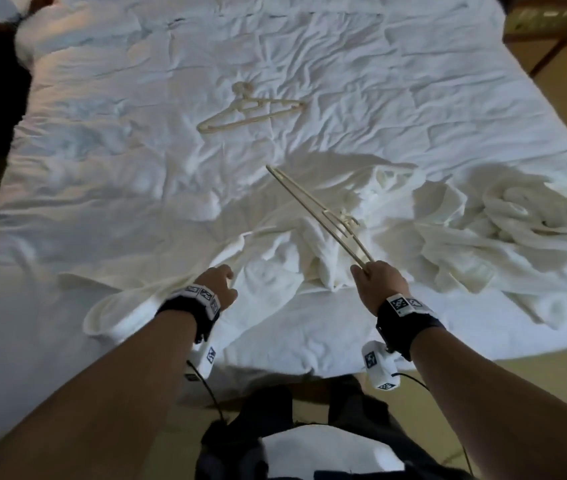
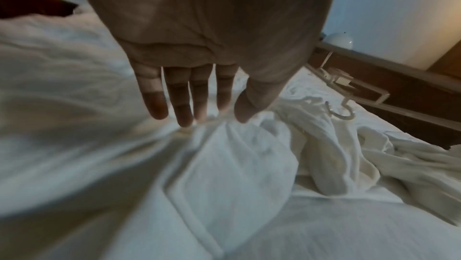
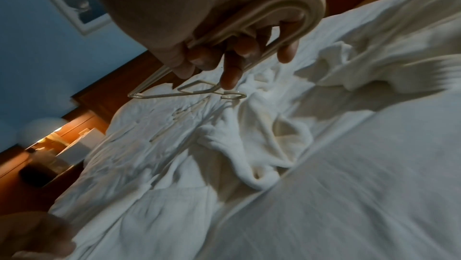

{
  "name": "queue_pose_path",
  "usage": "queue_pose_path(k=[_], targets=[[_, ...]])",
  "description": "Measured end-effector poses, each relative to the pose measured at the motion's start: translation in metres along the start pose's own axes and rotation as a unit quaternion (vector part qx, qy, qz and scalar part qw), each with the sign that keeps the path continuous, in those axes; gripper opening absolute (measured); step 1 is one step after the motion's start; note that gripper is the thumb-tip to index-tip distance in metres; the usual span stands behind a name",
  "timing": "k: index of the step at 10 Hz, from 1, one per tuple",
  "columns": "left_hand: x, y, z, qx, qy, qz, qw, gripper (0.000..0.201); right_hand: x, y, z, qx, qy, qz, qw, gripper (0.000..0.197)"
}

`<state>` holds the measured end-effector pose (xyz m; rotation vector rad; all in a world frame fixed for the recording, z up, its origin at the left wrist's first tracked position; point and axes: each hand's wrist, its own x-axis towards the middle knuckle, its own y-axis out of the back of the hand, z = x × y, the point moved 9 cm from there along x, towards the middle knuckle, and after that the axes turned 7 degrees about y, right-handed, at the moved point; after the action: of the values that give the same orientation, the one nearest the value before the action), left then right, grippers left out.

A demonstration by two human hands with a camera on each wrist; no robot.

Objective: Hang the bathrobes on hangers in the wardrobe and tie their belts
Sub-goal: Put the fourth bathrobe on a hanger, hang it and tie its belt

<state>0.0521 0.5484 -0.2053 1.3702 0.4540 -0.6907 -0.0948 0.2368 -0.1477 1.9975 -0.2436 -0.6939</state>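
Zero robes hung yet. Near bathrobe (image 1: pixel 275 258) and second bathrobe (image 1: pixel 503 230) lie crumpled on the bed (image 1: pixel 102 168). My right hand (image 1: pixel 379 282) grips a hanger (image 1: pixel 313 202), my left hand (image 1: pixel 216 285) pinches the near bathrobe; spare hanger (image 1: pixel 251 116) lies farther up. Hanging and belts all pending.

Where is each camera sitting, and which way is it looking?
Head: on the person's head, looking forward and down at the bed; both forearms, the left hand and the right hand show.
Left wrist: on the left wrist, looking along the palm to fingers pinching the bathrobe.
Right wrist: on the right wrist, looking past fingers curled round the hanger, across the bed.
Shared: the head and right wrist views both show that hanger and the bathrobe.
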Motion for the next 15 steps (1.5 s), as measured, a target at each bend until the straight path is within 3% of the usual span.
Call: queue_pose_path(k=[1,2,3,4,5,6,7,8,9,10,11,12,13,14,15], targets=[[0.015,-0.036,0.011,0.025,0.04,-0.019,0.999,0.08,-0.029,-0.003,0.034,0.015,-0.035,0.019,0.999,0.039],[0.025,-0.047,0.042,0.106,0.066,-0.01,0.992,0.095,-0.055,0.001,0.071,0.01,-0.068,0.039,0.997,0.035],[0.039,-0.05,0.073,0.155,0.084,-0.007,0.984,0.082,-0.067,0.003,0.101,0.005,-0.089,0.046,0.995,0.035],[0.044,-0.047,0.088,0.017,0.079,-0.013,0.997,0.052,-0.065,0.007,0.118,0.013,-0.094,0.058,0.994,0.036],[0.026,-0.069,0.108,0.08,-0.016,-0.119,0.99,0.046,-0.05,0.014,0.125,0.043,-0.097,0.068,0.992,0.035],[-0.015,-0.101,0.117,0.194,-0.068,-0.236,0.95,0.052,-0.022,0.021,0.126,0.056,-0.078,0.054,0.994,0.035],[-0.032,-0.116,0.117,0.184,-0.001,-0.331,0.926,0.038,0.005,0.034,0.125,0.041,-0.052,0.035,0.997,0.037],[0.0,-0.083,0.152,0.153,-0.026,-0.189,0.97,0.03,0.023,0.05,0.131,0.032,-0.037,0.03,0.998,0.038],[0.034,-0.045,0.188,0.014,-0.04,0.048,0.998,0.054,0.029,0.061,0.148,0.026,-0.027,0.032,0.999,0.037],[0.049,-0.061,0.208,-0.034,0.022,0.038,0.998,0.109,0.027,0.071,0.172,0.026,-0.028,0.034,0.999,0.035],[0.054,-0.084,0.219,-0.017,0.06,-0.011,0.998,0.089,0.017,0.081,0.195,0.022,-0.033,0.045,0.998,0.034],[0.037,-0.104,0.255,0.021,-0.027,-0.095,0.995,0.058,0.012,0.088,0.217,0.031,-0.037,0.05,0.998,0.035],[-0.007,-0.125,0.287,0.02,-0.078,-0.215,0.973,0.057,0.019,0.091,0.214,0.028,-0.017,0.043,0.999,0.036],[-0.045,-0.14,0.291,-0.135,-0.064,-0.311,0.939,0.044,0.032,0.087,0.19,0.026,0.015,0.03,0.999,0.036],[-0.039,-0.109,0.249,-0.244,-0.042,-0.171,0.954,0.026,0.042,0.079,0.152,0.007,0.071,0.015,0.997,0.035]])
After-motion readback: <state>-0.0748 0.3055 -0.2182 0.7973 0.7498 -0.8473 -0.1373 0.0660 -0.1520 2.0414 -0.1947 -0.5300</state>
